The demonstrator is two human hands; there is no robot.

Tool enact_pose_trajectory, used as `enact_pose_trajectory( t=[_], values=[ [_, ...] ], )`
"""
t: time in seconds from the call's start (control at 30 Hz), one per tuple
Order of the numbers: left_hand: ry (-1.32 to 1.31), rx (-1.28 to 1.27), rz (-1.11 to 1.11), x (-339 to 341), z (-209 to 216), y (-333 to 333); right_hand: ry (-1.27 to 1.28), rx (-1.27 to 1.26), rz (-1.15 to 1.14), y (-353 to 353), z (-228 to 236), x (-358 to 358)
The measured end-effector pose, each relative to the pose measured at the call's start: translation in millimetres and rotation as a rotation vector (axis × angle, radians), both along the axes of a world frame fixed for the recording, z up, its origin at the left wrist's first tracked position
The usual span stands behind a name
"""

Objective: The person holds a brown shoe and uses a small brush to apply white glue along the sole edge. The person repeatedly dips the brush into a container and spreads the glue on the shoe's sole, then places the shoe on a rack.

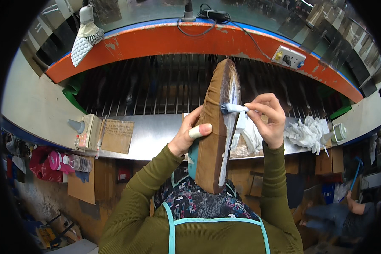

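My left hand is closed round a brown shoe upper, its thumb wrapped in a pale bandage and pressed on the side. The upper is raised on end above the bench, its underside turned to the right. A teal part, perhaps the last, shows along its left edge. White coating streaks the underside. Between thumb and fingers, my right hand pinches the white handle of a small brush. Its dark bluish tip touches the edge of the underside.
Beneath my hands runs a metal ledge, with a slatted rack behind it. Crumpled white cloths lie right, cardboard left. A lamp hangs at an orange beam. Another person is lower right.
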State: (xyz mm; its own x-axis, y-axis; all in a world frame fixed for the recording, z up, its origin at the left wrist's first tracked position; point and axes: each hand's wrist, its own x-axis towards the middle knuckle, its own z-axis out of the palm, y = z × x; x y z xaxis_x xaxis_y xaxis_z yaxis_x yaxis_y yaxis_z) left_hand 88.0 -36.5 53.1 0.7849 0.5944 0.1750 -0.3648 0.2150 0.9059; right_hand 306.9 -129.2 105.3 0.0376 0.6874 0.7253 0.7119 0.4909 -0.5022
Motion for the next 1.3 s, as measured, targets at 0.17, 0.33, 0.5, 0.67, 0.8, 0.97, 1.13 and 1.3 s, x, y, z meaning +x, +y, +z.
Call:
enact_pose_trajectory(
  t=[0.17, 0.33, 0.5, 0.67, 0.8, 0.97, 1.13, 1.3],
  values=[
    [0.046, -0.1, -0.015, -1.7, -4.6, -7.2, -0.011, 0.019, -0.078, -1.6, -13.5, -0.6],
    [0.092, -0.104, -0.012, -3.1, -13.2, -10.4, -0.014, -0.016, -0.098, -8.5, -24.4, -0.7],
    [0.121, -0.115, -0.004, -3.3, -21.0, -7.4, -0.026, -0.053, -0.106, -15.2, -31.6, -8.5],
    [0.067, -0.19, -0.039, -6.6, -25.7, -0.4, -0.176, -0.024, -0.098, -18.5, -26.0, -13.6],
    [0.108, -0.183, -0.019, -7.0, -25.3, 1.0, -0.043, -0.092, 0.0, -12.7, -26.0, -7.6],
    [0.063, -0.199, -0.053, -9.3, -20.0, 0.6, 0.065, 0.009, -0.216, 3.8, -25.7, -23.8],
    [0.05, -0.196, -0.046, -14.9, -22.6, 1.9, -0.051, -0.089, -0.16, -5.4, -21.3, -22.1],
    [0.07, -0.225, -0.064, -18.9, -24.3, 1.3, -0.063, -0.192, 0.004, -7.4, -12.9, -12.7]
  ],
)
